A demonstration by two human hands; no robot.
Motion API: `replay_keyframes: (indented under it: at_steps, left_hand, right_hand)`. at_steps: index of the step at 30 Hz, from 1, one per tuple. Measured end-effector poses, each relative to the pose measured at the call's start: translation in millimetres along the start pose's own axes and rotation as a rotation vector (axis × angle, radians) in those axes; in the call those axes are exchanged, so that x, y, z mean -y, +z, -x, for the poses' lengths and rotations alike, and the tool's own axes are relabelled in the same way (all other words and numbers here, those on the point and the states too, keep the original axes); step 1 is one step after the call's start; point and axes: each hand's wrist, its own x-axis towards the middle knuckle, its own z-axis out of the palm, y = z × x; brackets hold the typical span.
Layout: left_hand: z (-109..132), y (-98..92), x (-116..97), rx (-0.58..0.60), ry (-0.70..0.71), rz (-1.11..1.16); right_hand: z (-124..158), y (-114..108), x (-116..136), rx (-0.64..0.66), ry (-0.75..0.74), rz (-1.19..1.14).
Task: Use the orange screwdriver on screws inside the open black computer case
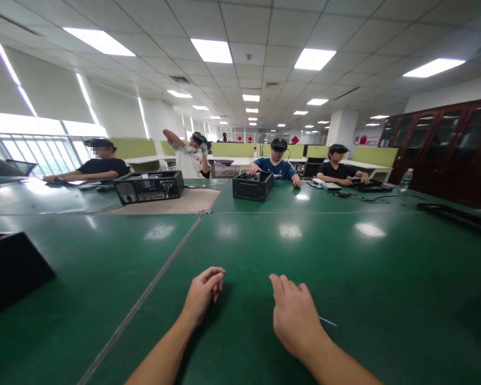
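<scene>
My left hand point(202, 297) is just above the green table, left of centre. Its thumb and index fingertip come close together in a pinch, and the other fingers curl beneath. Anything between those tips is too small to make out. To the right, my right hand point(295, 315) is closed, its back toward me. A thin metal shaft, seemingly of a screwdriver point(327, 321), sticks out past its right side. A speck of red shows by the thumb; the palm and the handle are hidden. The two hands are apart.
The green table point(224, 246) has a seam running diagonally on the left. A black case point(14, 272) stands at the left edge. Across the table are an open computer case point(150, 187), a black crate point(252, 187) and several people. A black panel point(459, 218) lies far right.
</scene>
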Motion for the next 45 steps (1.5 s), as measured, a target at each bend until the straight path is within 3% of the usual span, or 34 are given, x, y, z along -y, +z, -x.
replay_keyframes:
  at_steps: [3, 6, 12, 25, 45]
  left_hand:
    - [-0.7, 1.6, -2.2, 0.022, -0.027, -0.076]
    - [-0.3, 4.1, -4.4, 0.045, -0.024, -0.150]
    - [1.2, 7.6, -7.3, 0.063, 0.039, -0.278]
    - [0.5, 12.4, -1.5, 0.103, 0.099, -0.420]
    - [4.4, 9.1, -2.3, 0.185, 0.035, -0.414]
  right_hand:
    - [28.4, 6.3, -3.3, 0.083, 0.016, 0.027]
    - [34.0, 9.8, -6.9, 0.172, -0.002, -0.011]
    - [24.9, 3.0, -17.7, 0.182, 0.039, -0.195]
    - [29.7, 4.3, -21.5, 0.175, 0.005, -0.250]
    - [31.7, 10.3, -30.4, 0.166, 0.029, -0.387]
